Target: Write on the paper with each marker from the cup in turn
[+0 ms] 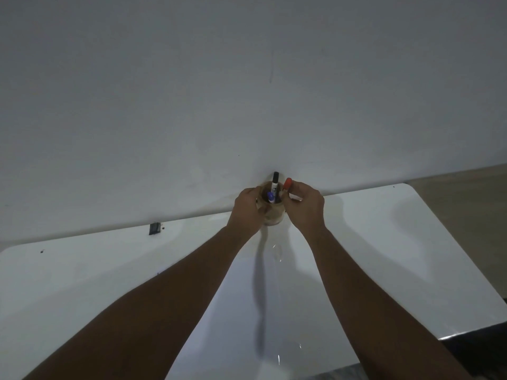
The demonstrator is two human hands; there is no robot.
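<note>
Reaching forward from the near table edge, both bare forearms cross a smooth white sheet of paper lying on the glossy white table. Farther out, the left hand wraps the side of a small brown cup that stands at the table's far edge by the wall. The right hand, just right of the cup's rim, pinches a red-capped marker, its long axis roughly upright, cap up. A black marker and a blue-capped marker stand in the cup. Paper lies nearer than the grip, toward the person.
</note>
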